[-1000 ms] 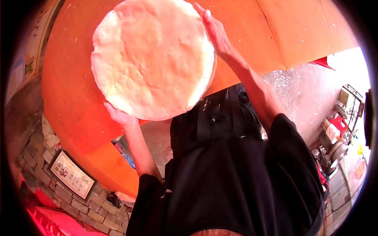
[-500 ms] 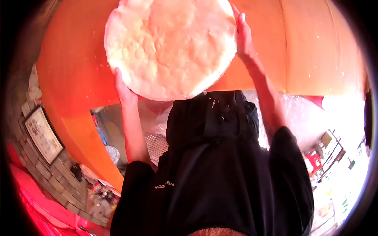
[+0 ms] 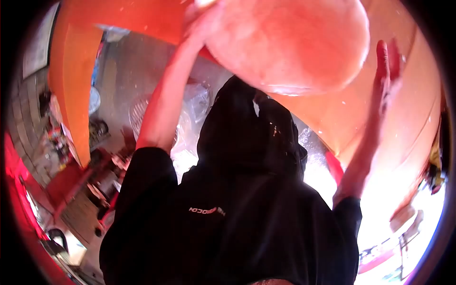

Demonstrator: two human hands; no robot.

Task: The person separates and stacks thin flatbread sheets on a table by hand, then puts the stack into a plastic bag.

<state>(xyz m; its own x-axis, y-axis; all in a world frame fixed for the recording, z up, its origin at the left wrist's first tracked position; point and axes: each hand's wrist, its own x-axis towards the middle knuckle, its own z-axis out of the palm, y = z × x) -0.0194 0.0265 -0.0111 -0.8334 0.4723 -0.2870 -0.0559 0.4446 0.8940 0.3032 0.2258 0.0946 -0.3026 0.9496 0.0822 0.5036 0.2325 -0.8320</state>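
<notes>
A large round flat piece that looks like dough or flatbread (image 3: pixel 289 42) hangs over the orange table (image 3: pixel 399 28), its upper part cut off by the frame. At its left edge my left hand (image 3: pixel 202 21) grips it, the fingers partly hidden and blurred. To the right of the piece is my right hand (image 3: pixel 389 66), raised edge-on, fingers stretched out and apart from it, with nothing in it.
A wire rack or round grille (image 3: pixel 138 114) and clear plastic (image 3: pixel 192 102) lie below the table edge. At the far left are a framed picture (image 3: pixel 39 45), a brick surface (image 3: pixel 23 114) and red cloth (image 3: pixel 16 166). Assorted items stand at the lower right.
The round piece has moved right in view, and its face now looks smoother and redder. My right hand has let go of its edge and moved right. My left hand has moved up and right with it.
</notes>
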